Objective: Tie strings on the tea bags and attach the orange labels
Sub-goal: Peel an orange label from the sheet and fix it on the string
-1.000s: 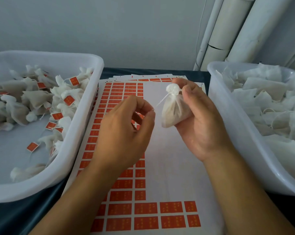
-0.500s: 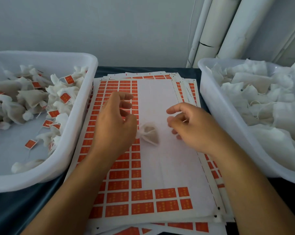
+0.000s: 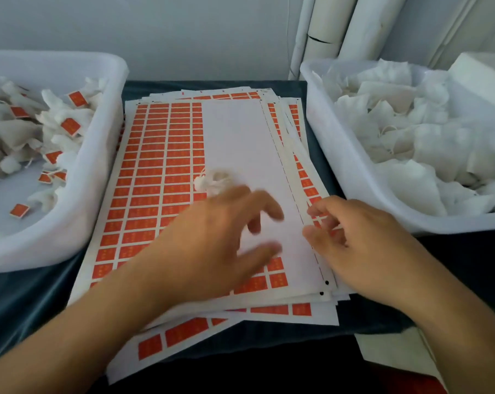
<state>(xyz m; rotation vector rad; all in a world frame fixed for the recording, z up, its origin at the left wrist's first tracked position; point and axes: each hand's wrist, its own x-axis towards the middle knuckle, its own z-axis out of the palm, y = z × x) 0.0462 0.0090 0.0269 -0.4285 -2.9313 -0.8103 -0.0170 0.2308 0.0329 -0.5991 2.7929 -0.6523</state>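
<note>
- A dark blue-grey cloth [image 3: 27,302] covered the table, and a plain pale wall [image 3: 155,32] stood behind it.
- Nearest the camera, a messy stack of white paper sheets with small orange rectangle labels [image 3: 161,177] lay on the cloth.
- The left hand [image 3: 212,248] was over the top sheet, blurry, with its fingers spread and nothing in them.
- The right hand [image 3: 354,240] was at the right edge of the stack. Its fingers were loosely curled by the paper edge. I could not tell if they pinched the paper.
- Just past the left fingertips, one small white tied tea bag [image 3: 215,180] lay on the bare white part of the top sheet, with no hand on it.
- A big white plastic tub on the left [image 3: 98,166] held tea bags with orange labels [image 3: 70,126] on them.
- A big white plastic tub on the right [image 3: 340,155] held a pile of plain white tea bags [image 3: 411,143].
- Farthest back, white pipes [image 3: 326,35] ran up the wall.
</note>
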